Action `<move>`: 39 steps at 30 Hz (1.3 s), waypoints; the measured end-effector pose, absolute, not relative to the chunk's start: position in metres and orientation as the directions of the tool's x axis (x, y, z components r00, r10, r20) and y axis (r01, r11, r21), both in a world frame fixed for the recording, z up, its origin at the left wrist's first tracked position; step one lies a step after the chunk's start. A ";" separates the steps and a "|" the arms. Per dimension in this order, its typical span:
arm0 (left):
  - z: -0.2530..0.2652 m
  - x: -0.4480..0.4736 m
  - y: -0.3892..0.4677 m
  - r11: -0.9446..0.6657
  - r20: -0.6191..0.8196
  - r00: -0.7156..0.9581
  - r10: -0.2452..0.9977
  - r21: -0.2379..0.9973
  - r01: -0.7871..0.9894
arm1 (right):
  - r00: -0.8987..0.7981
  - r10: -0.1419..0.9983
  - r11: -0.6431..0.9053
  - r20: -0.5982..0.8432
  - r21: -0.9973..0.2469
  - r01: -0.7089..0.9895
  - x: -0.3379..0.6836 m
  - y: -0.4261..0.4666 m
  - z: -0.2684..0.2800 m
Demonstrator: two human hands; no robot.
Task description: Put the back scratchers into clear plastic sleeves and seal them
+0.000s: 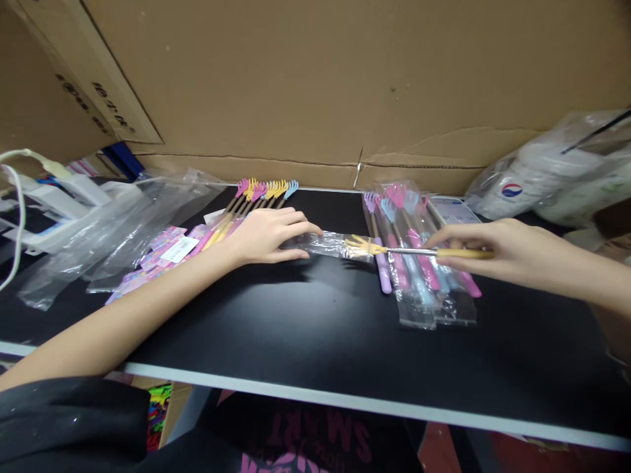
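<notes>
My right hand (476,246) is closed round the yellow handle of a back scratcher (411,251). Its yellow claw head points left and lies inside the mouth of a narrow clear plastic bag (328,244). With thumb and fingers, my left hand (276,235) grips the other end of that bag. Just behind the scratcher, by my right hand, lies a pile of bagged back scratchers (414,282) in pink, blue and purple. Beyond my left hand is a row of unbagged back scratchers (261,194) with pink, yellow and blue heads, their handles partly hidden by my arm.
Empty clear bags (133,223) and purple printed cards (160,256) lie at the left, beside a white holder with a cable (59,197). A phone (453,210) and a bagged Pepsi cup (527,180) stand at the right. Cardboard (315,85) walls the back.
</notes>
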State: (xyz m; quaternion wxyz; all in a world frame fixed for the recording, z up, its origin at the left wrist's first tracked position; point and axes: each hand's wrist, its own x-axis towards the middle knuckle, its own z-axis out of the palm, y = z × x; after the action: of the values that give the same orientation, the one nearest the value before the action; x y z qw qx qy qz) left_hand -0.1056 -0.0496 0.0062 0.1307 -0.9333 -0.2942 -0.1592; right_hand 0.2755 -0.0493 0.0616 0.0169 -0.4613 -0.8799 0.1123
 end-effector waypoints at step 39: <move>0.008 -0.088 -0.066 -0.756 0.457 0.749 0.480 -0.218 0.618 | -0.634 0.747 0.664 0.197 -0.221 0.714 0.231 -0.072 0.034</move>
State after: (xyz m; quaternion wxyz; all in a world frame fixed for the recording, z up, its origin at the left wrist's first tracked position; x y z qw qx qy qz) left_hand -0.0884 -0.0664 0.0083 0.1807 -0.9175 -0.2991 -0.1900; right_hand 0.2314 -0.0721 0.0340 0.1368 -0.4051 -0.9019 0.0612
